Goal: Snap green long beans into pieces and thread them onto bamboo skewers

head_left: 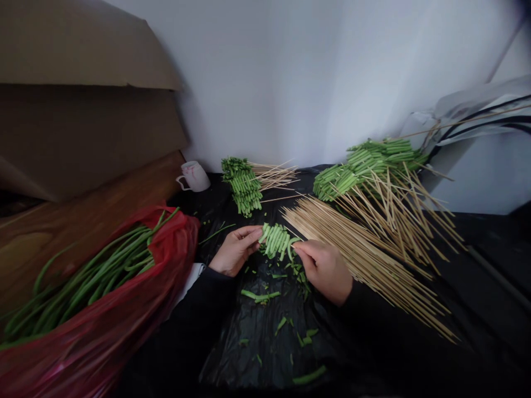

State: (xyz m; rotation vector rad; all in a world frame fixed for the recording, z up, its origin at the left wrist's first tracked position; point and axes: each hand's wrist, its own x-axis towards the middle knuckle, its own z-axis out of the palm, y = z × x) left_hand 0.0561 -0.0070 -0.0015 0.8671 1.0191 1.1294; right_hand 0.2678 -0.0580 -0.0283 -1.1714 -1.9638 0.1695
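My left hand [234,250] pinches one end of a row of cut green bean pieces [274,240], lined up side by side on a skewer that mostly hides behind them. At the row's right end, my right hand [326,268] is closed, thumb and fingertips on a curved green bean piece [291,249]. A thin skewer stretch shows just above those fingertips. Beneath the hands, bean scraps [260,297] lie scattered on black plastic sheeting [236,354]. Bare bamboo skewers [373,265] lie in a wide pile beside my right hand.
Behind my hands sits a stack of filled bean skewers [243,188]; a larger stack [369,163] is at the back right. Long beans [95,276] fill a red plastic bag [166,271] on the left. A mug [194,177] stands near the wall, beside a cardboard box [91,127].
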